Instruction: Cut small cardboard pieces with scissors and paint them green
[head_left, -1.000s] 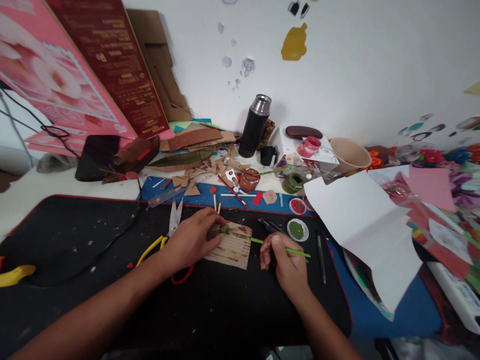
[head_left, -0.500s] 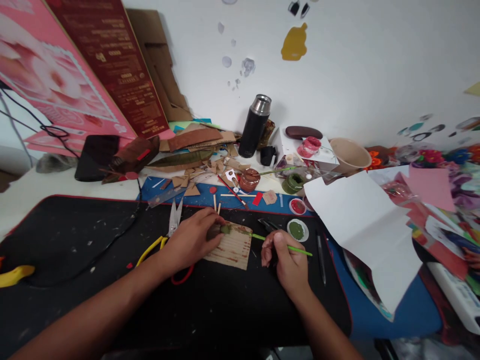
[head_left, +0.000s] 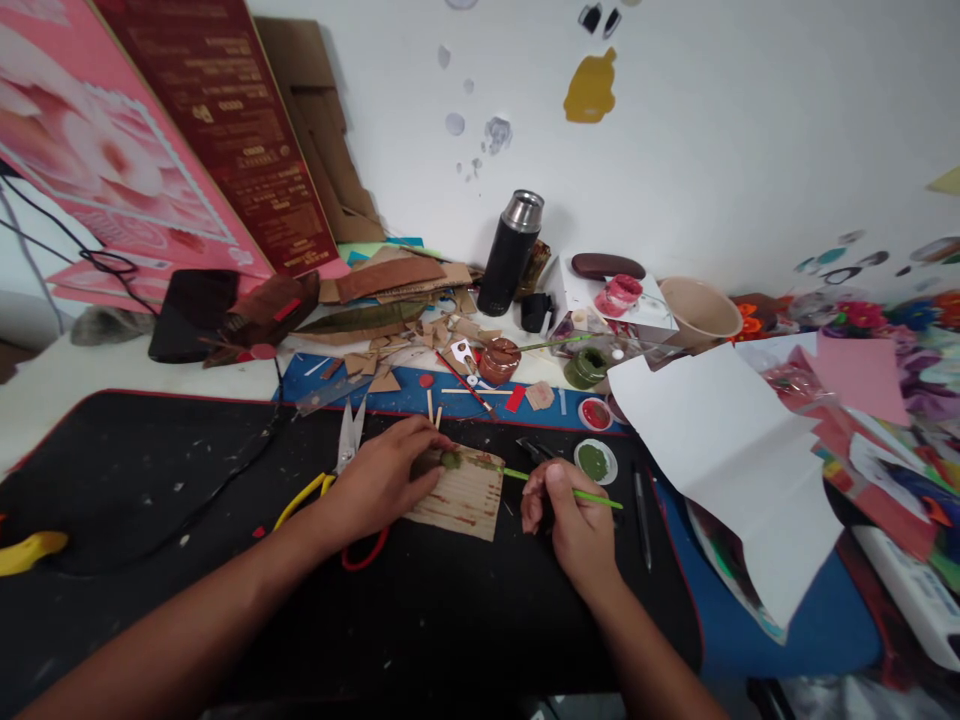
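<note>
My left hand is closed on a small round piece, partly painted green, held over a ribbed cardboard piece on the black mat. My right hand pinches a thin green paintbrush whose tip touches the small piece. A white lid with green paint lies just beyond my right hand.
Scissors with yellow handles lie left of my left hand. A black pen, a red paint lid, brown and green jars, a black flask, a beige bowl, cardboard scraps and white paper surround the mat.
My right hand shifted slightly, drawing the brush along the small piece. My left hand stays put.
</note>
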